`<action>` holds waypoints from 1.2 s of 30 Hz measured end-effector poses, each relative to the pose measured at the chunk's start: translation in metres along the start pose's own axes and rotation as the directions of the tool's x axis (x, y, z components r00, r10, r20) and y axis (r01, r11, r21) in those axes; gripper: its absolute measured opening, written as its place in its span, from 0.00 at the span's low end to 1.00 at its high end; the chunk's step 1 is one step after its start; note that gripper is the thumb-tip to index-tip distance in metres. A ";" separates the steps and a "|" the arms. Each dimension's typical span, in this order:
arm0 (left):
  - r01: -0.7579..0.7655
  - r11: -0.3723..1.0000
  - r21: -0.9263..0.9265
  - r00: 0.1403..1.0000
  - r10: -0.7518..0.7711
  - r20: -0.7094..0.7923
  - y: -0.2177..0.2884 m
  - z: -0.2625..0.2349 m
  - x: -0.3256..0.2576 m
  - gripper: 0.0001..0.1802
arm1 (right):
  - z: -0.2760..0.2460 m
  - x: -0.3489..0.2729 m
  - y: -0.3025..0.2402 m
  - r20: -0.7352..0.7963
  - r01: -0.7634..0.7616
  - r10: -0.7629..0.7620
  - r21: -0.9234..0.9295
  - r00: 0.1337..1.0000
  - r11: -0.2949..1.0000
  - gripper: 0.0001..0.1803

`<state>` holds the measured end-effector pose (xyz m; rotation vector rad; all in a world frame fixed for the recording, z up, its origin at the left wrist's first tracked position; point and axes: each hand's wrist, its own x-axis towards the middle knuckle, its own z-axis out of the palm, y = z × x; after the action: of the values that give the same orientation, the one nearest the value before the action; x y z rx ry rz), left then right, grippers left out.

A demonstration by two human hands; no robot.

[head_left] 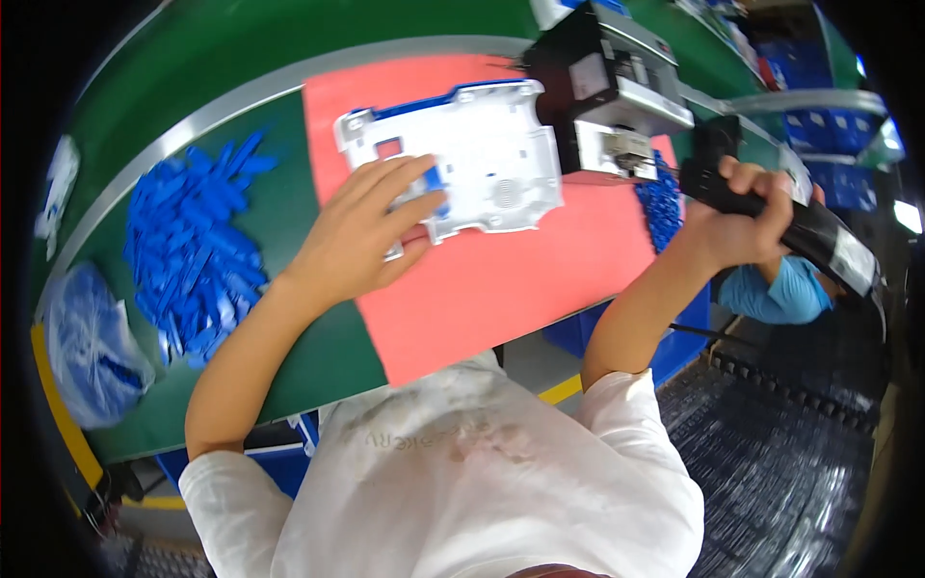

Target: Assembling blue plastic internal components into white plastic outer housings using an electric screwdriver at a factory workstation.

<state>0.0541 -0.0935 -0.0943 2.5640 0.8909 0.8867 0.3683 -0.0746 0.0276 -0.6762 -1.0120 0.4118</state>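
A white plastic housing shell point(482, 144) with a blue edge lies hollow side up on a red mat point(482, 299). My left hand point(371, 226) grips its left side, fingers over the inside and thumb by the near edge. Under those fingertips shows a small blue part point(434, 180). Out to the right, above the table's end, my right hand point(752, 217) is wrapped round a black electric screwdriver point(819, 236). A cord hangs from the tool's rear end; its tip is hard to make out.
A black and metal machine, apparently a screw feeder point(597, 106), stands right of the shell. Beside it sits a pile of small blue parts point(661, 207). Blue plastic strips point(198, 246) are heaped at left, near a clear bag point(92, 347). Another person's blue sleeve point(780, 292) appears at right.
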 end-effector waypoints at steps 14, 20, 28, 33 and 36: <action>0.050 0.999 -0.008 0.998 -0.050 0.044 0.003 -0.001 0.002 0.28 | 0.003 -0.008 0.028 0.144 0.046 -0.032 -0.093 0.989 0.995 0.28; 0.037 0.999 -0.009 0.999 -0.037 0.031 0.003 -0.001 0.002 0.27 | 0.056 -0.054 -0.002 0.126 -0.058 0.033 0.198 0.991 0.979 0.36; 0.026 0.998 -0.057 0.999 -0.028 -0.043 -0.001 0.003 -0.004 0.23 | 0.098 -0.100 0.036 0.453 -0.123 0.110 -0.001 0.885 0.992 0.35; 0.024 0.999 -0.048 0.999 -0.026 -0.037 -0.003 0.004 -0.005 0.24 | 0.105 -0.106 0.038 0.394 -0.116 0.113 -0.017 0.912 0.993 0.34; 0.031 0.998 -0.050 0.999 -0.033 -0.041 -0.002 0.002 -0.006 0.24 | 0.106 -0.107 0.042 0.403 -0.117 0.116 -0.021 0.908 0.993 0.34</action>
<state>0.0509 -0.0960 -0.0997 2.4914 0.9073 0.9439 0.2230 -0.0742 -0.0315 -0.6643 -1.3658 0.6780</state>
